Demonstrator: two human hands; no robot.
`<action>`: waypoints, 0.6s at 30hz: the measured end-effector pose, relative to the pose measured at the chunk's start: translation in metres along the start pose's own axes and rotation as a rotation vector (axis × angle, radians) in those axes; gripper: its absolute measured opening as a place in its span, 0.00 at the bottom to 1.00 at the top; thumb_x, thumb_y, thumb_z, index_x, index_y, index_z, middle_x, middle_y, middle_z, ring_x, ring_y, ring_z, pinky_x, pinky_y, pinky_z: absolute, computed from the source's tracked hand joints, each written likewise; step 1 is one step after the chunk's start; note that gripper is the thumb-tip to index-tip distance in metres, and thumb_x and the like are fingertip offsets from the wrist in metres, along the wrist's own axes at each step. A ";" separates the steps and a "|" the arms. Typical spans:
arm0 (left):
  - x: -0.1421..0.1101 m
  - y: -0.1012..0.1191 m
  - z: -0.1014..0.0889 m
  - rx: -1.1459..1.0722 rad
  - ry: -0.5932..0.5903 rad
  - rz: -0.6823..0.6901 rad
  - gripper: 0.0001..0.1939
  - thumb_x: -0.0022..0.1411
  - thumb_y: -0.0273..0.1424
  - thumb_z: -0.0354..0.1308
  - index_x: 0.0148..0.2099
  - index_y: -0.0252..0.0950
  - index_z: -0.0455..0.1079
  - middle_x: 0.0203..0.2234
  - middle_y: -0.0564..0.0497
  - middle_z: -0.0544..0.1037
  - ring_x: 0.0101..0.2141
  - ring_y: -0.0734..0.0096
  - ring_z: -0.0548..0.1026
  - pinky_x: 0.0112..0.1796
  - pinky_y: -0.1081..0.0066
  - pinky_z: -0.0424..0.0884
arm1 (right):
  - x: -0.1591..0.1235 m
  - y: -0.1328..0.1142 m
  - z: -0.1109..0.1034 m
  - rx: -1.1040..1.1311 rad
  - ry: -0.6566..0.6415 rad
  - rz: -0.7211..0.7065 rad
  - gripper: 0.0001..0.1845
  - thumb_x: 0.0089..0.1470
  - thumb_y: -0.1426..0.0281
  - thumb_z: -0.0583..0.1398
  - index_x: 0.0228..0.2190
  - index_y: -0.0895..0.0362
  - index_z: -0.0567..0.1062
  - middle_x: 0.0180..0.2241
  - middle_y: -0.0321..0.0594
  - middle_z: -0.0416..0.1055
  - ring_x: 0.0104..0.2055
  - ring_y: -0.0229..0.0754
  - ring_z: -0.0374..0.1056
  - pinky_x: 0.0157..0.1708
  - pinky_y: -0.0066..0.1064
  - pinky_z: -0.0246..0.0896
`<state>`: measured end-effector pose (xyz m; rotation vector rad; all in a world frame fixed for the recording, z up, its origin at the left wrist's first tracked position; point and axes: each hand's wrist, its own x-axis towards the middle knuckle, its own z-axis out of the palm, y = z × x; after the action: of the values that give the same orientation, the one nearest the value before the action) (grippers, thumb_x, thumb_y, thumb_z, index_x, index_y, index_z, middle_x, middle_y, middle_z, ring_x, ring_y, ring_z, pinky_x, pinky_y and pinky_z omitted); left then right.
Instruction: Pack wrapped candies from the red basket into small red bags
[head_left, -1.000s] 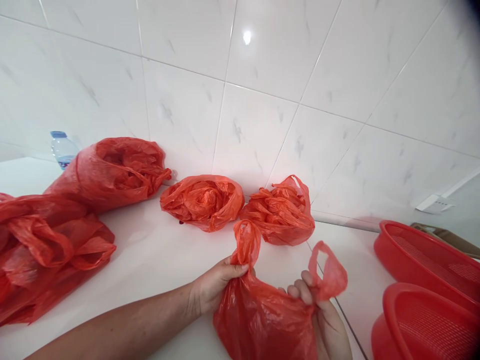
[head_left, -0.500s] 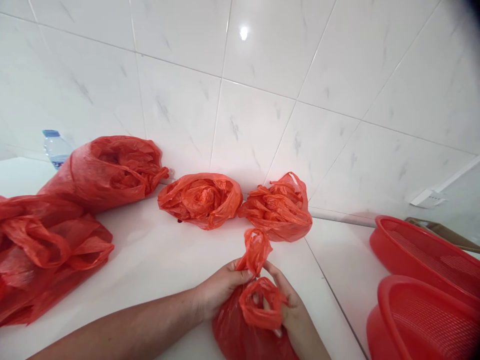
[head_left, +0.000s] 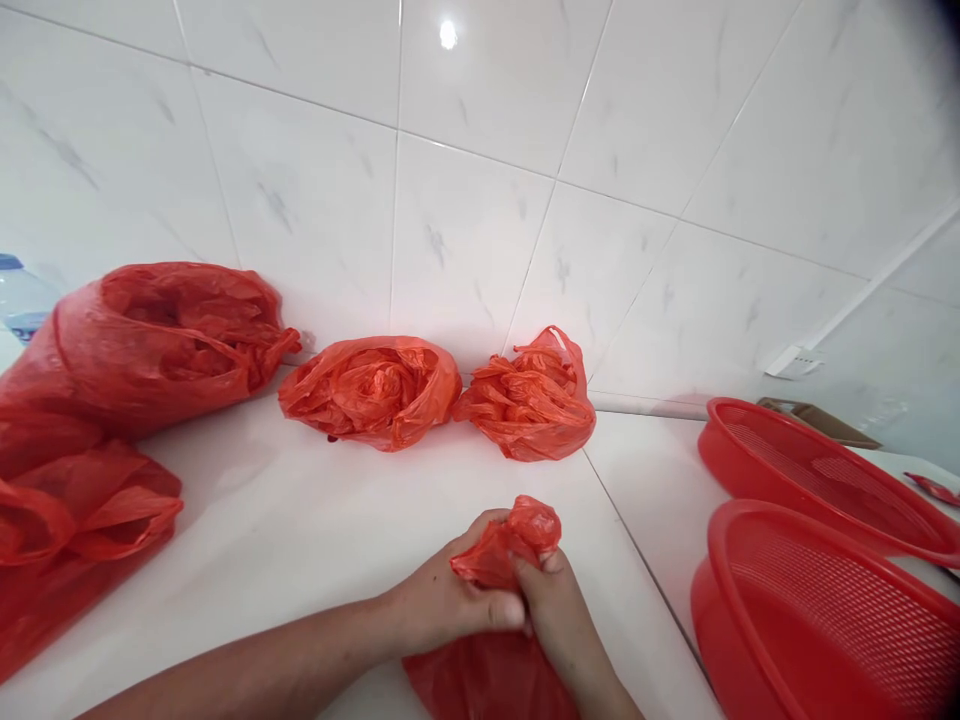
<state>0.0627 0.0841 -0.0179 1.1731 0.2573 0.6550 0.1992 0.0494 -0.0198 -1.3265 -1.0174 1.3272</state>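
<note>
A red plastic bag (head_left: 487, 680) stands at the front of the white table, its gathered neck between my two hands. My left hand (head_left: 457, 600) grips the neck from the left, thumb lying across the front. From the right, my right hand (head_left: 551, 600) closes round the same neck, its thumb pressed on the plastic. The bag's crumpled top sticks up above the fingers. What the bag holds is hidden. Beyond my hands, a bunched red bag (head_left: 375, 390) and another bunched red bag (head_left: 532, 395) rest side by side against the tiled wall.
A large red bag (head_left: 165, 350) and another red bag (head_left: 90, 510) lie on the left, near a plastic bottle (head_left: 22, 300). At right sit two red mesh baskets, the nearer basket (head_left: 817, 620) and the farther basket (head_left: 817, 470). A cardboard box (head_left: 817, 420) is behind them.
The bag's two loops stood apart in my hands before; now its top is bunched together and my hands have drawn closer around it. The view has turned to the right.
</note>
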 end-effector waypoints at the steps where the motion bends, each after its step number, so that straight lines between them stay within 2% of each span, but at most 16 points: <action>1: 0.001 0.000 0.001 -0.018 0.027 0.001 0.23 0.57 0.43 0.60 0.51 0.38 0.63 0.29 0.50 0.77 0.31 0.66 0.76 0.35 0.67 0.69 | -0.001 0.000 0.001 -0.027 -0.009 -0.002 0.16 0.48 0.61 0.58 0.15 0.55 0.63 0.09 0.28 0.53 0.14 0.31 0.48 0.16 0.25 0.42; 2: 0.002 0.000 0.001 -0.033 0.062 -0.013 0.19 0.61 0.46 0.53 0.44 0.36 0.67 0.25 0.50 0.77 0.28 0.67 0.76 0.33 0.68 0.68 | -0.002 0.000 0.003 -0.047 -0.025 -0.007 0.17 0.49 0.60 0.58 0.16 0.56 0.64 0.10 0.28 0.54 0.14 0.31 0.48 0.15 0.25 0.41; 4: 0.005 -0.001 -0.001 -0.050 0.148 -0.079 0.26 0.64 0.50 0.42 0.27 0.35 0.66 0.18 0.48 0.75 0.23 0.68 0.74 0.31 0.68 0.66 | -0.005 -0.001 0.004 -0.014 -0.071 -0.040 0.16 0.49 0.56 0.58 0.23 0.57 0.71 0.12 0.30 0.59 0.15 0.32 0.50 0.16 0.25 0.43; 5: 0.007 -0.003 -0.003 -0.062 0.193 -0.115 0.28 0.64 0.51 0.42 0.22 0.36 0.62 0.17 0.47 0.75 0.22 0.68 0.73 0.30 0.69 0.66 | -0.006 -0.001 0.004 0.052 -0.096 -0.067 0.18 0.49 0.54 0.58 0.29 0.57 0.73 0.15 0.32 0.62 0.17 0.33 0.52 0.18 0.25 0.46; 7: 0.009 -0.006 -0.008 -0.090 0.267 -0.171 0.28 0.63 0.50 0.45 0.18 0.37 0.57 0.17 0.47 0.75 0.22 0.68 0.72 0.31 0.68 0.66 | -0.008 -0.002 0.002 0.222 -0.147 -0.101 0.27 0.50 0.47 0.56 0.41 0.56 0.73 0.21 0.34 0.65 0.21 0.35 0.55 0.22 0.27 0.52; 10: 0.009 -0.008 -0.013 -0.143 0.313 -0.174 0.22 0.61 0.45 0.51 0.23 0.35 0.63 0.19 0.48 0.76 0.24 0.67 0.73 0.33 0.67 0.66 | -0.007 -0.003 -0.007 0.310 -0.185 -0.077 0.35 0.53 0.42 0.48 0.46 0.56 0.72 0.22 0.35 0.64 0.23 0.36 0.56 0.30 0.31 0.57; 11: 0.009 -0.007 -0.014 -0.159 0.314 -0.167 0.19 0.61 0.43 0.52 0.26 0.34 0.66 0.20 0.49 0.76 0.25 0.66 0.74 0.33 0.67 0.66 | -0.006 -0.003 -0.010 0.255 -0.189 -0.072 0.34 0.54 0.43 0.49 0.44 0.57 0.73 0.21 0.34 0.62 0.24 0.36 0.57 0.31 0.32 0.57; 13: 0.009 -0.006 -0.014 -0.189 0.322 -0.147 0.14 0.61 0.41 0.54 0.33 0.34 0.69 0.23 0.49 0.77 0.27 0.66 0.75 0.35 0.67 0.67 | -0.004 -0.003 -0.013 0.105 -0.188 -0.075 0.24 0.52 0.50 0.57 0.39 0.57 0.74 0.21 0.33 0.63 0.25 0.37 0.59 0.32 0.31 0.57; 15: 0.008 -0.004 -0.014 -0.184 0.348 -0.119 0.12 0.60 0.39 0.56 0.38 0.34 0.70 0.29 0.48 0.78 0.31 0.66 0.75 0.37 0.67 0.68 | -0.003 -0.004 -0.012 0.005 -0.156 -0.089 0.17 0.48 0.59 0.63 0.37 0.55 0.71 0.25 0.33 0.67 0.28 0.37 0.62 0.32 0.30 0.57; 18: 0.006 -0.004 -0.014 -0.065 0.362 -0.038 0.12 0.61 0.39 0.56 0.40 0.35 0.70 0.31 0.49 0.77 0.35 0.66 0.74 0.40 0.67 0.67 | -0.002 -0.005 -0.005 -0.117 -0.004 -0.082 0.16 0.46 0.66 0.63 0.37 0.52 0.65 0.28 0.31 0.69 0.27 0.37 0.62 0.27 0.27 0.56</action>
<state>0.0615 0.0970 -0.0256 0.9798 0.5580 0.8346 0.2041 0.0475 -0.0149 -1.3544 -1.1555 1.2248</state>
